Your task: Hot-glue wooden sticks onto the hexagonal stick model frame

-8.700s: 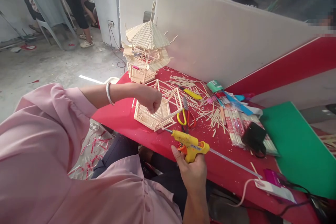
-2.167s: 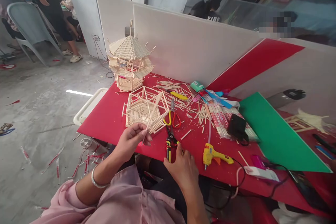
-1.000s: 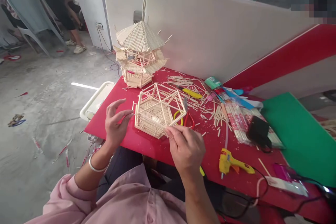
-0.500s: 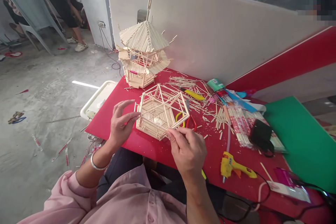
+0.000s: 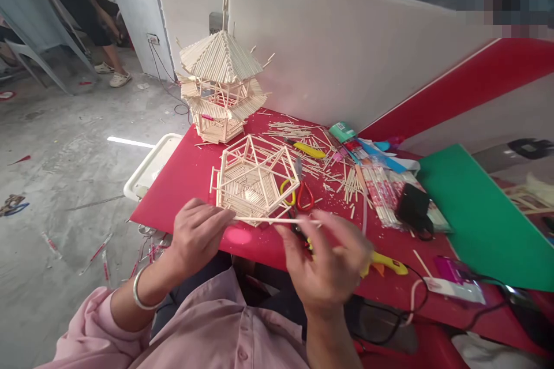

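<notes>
My left hand (image 5: pixel 201 236) is closed, pinching one end of a thin wooden stick (image 5: pixel 268 220). The stick lies level across the near side of a six-sided stick frame (image 5: pixel 282 203), whose floor is laid with sticks. At the stick's other end is my right hand (image 5: pixel 326 262), with thumb and fingers apart and the fingertips blurred; they overlap the stick without a visible grip. Behind that hand, a yellow glue gun (image 5: pixel 392 263) is partly hidden. Red and yellow-handled scissors (image 5: pixel 305 197) lie beside the frame.
A stick-built pagoda (image 5: pixel 220 57) stands at the back of the red table (image 5: pixel 173 184). Loose sticks (image 5: pixel 289 130), a yellow-handled cutter (image 5: pixel 308 150) and stick packets (image 5: pixel 376 199) lie to the right. A green board (image 5: pixel 471 207) and black cable (image 5: pixel 426 300) are farther right.
The stick has moved nearer to me, off the frame's top. My right hand has shifted right and its pinch has opened. The whole view has swung slightly right.
</notes>
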Demonstrator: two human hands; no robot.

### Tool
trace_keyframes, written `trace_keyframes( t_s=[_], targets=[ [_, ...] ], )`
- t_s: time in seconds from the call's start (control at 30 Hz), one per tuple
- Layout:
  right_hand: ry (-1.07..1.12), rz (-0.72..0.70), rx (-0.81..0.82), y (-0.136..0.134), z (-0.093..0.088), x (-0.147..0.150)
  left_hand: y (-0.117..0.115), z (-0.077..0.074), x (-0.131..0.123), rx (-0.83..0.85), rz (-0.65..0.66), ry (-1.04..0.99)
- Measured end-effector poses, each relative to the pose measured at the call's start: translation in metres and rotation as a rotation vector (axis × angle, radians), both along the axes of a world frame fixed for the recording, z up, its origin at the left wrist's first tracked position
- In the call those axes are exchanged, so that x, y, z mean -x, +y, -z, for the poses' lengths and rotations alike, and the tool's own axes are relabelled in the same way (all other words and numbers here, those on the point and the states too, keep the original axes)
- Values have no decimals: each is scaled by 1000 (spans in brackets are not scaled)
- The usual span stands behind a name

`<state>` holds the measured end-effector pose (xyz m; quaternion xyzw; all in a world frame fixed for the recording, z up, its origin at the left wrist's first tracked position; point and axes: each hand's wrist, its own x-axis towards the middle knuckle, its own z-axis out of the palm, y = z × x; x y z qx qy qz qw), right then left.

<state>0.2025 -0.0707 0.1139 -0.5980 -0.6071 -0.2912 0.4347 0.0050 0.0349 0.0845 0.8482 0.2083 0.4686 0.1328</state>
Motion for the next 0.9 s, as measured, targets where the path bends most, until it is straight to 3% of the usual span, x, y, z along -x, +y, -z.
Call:
trace_keyframes(
  t_s=[0.07, 0.1, 0.17, 0.2, 0.3, 0.4, 0.47, 0.53, 0.6, 0.73, 0.9],
  targets=[
    [227, 84, -142, -4, 1, 1, -16, 5, -10, 318, 59, -118],
    [361, 49, -105, -6, 4, 4, -25, 9, -17, 522, 128, -152],
    [557, -137, 154, -9, 10, 13, -42, 22, -33, 823, 238, -227],
    [594, -238, 296, -10, 13, 18, -49, 29, -41, 883, 246, -265],
    [602, -383, 453, -11, 19, 29, -61, 44, -57, 805, 333, -267],
    [555, -307, 423, -8, 17, 23, -51, 46, -53, 602, 404, -178],
    [383, -196, 419, -4, 16, 12, -31, 40, -41, 436, 261, -204],
    [163, -85, 399, 1, 17, 2, -7, 33, -25, 307, -32, -260],
    [29, -5, 365, 6, 19, -4, 17, 28, -11, 238, -228, -272],
    [-39, 31, 323, 15, 24, -4, 44, 24, -3, 213, -172, -218],
    [-52, 12, 333, 20, 25, 1, 48, 25, -8, 186, -89, -216]
  ],
)
